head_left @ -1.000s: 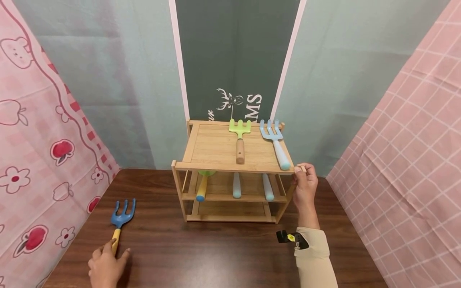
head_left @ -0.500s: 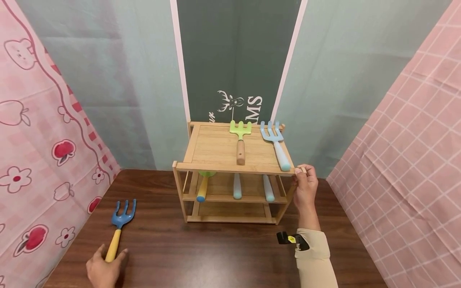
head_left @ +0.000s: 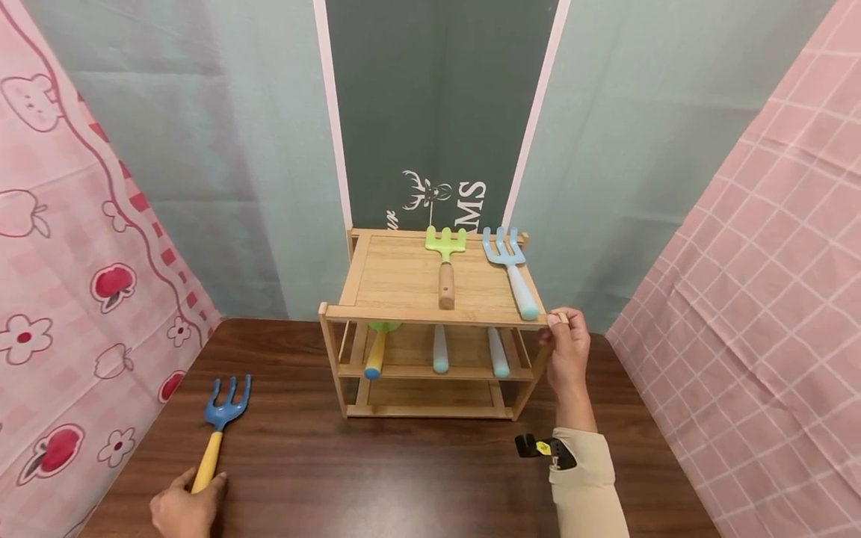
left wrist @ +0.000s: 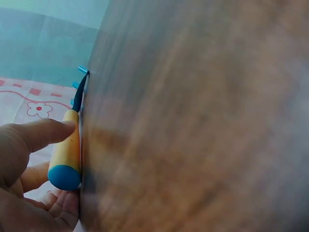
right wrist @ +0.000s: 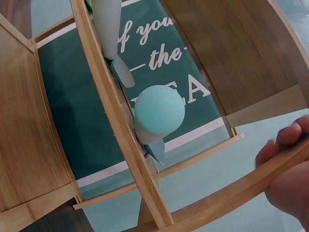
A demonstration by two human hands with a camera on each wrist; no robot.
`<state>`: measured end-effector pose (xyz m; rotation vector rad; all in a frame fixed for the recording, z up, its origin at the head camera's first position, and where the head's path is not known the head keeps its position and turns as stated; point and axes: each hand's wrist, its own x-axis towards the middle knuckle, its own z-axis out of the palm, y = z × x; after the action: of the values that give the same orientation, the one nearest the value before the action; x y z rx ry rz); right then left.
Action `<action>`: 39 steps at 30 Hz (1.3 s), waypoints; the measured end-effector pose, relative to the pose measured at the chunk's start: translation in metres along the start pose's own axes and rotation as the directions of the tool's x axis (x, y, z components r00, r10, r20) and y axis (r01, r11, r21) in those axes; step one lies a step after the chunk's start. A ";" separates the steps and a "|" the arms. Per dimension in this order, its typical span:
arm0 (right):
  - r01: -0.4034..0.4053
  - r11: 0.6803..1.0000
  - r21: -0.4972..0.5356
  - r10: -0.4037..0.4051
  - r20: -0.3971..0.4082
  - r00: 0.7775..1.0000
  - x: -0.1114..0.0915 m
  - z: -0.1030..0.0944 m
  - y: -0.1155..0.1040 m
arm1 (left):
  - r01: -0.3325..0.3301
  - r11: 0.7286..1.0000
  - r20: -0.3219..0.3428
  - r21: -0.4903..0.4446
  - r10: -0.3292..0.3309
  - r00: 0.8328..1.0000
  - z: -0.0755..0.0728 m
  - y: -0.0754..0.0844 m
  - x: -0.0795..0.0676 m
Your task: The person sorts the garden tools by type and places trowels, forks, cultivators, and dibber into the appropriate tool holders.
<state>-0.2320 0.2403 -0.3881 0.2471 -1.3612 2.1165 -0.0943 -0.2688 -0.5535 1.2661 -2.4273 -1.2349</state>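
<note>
At the lower left in the head view, my left hand [head_left: 184, 508] is around the end of the yellow handle of a blue hand fork [head_left: 226, 411] lying on the table. In the left wrist view one digit presses the yellow handle [left wrist: 66, 150] and other fingers lie at its far side, near the blue end cap. My right hand [head_left: 568, 347] grips the top right front corner of a wooden three-tier rack [head_left: 397, 288], thumb in front. On the rack's top board lie a green hand fork [head_left: 446, 258] with a wooden handle and a light blue hand fork [head_left: 511, 273].
The middle shelf bears a yellow-handled tool [head_left: 375, 355] and two pale-handled tools [head_left: 440, 351], their heads mostly hidden. The brown wooden table [head_left: 403, 478] is bounded by a patterned pink cloth [head_left: 74, 299] left, a checked pink cloth [head_left: 753, 299] right and a grey-green curtain [head_left: 269, 187] behind.
My left hand has slid back along the yellow handle toward its end, leaving more of it visible. The fork stays nearly in place. My right hand keeps its hold on the rack.
</note>
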 end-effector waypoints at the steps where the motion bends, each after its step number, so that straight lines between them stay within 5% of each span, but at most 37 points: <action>1: 0.009 1.000 -0.016 -0.009 0.007 1.000 0.000 0.000 0.000 | 0.001 1.000 -0.004 0.004 -0.001 1.000 0.000 0.000 0.001; 27: 0.008 0.997 0.079 -0.009 0.009 1.000 -0.002 -0.001 0.002 | -0.029 0.999 -0.054 0.017 0.030 0.998 0.002 0.000 0.002; 34: 0.014 0.992 0.123 -0.017 0.019 1.000 -0.002 -0.001 0.004 | 0.049 0.993 -0.091 -0.112 -0.059 0.994 -0.005 0.006 -0.004; 39: 0.018 0.991 0.136 -0.021 0.020 1.000 -0.002 -0.001 0.004 | 0.097 0.951 -0.132 -0.294 -0.141 0.981 -0.006 0.012 -0.008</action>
<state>-0.2330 0.2393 -0.3928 0.3380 -1.2233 2.1988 -0.0936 -0.2625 -0.5393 1.3792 -2.0056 -1.4036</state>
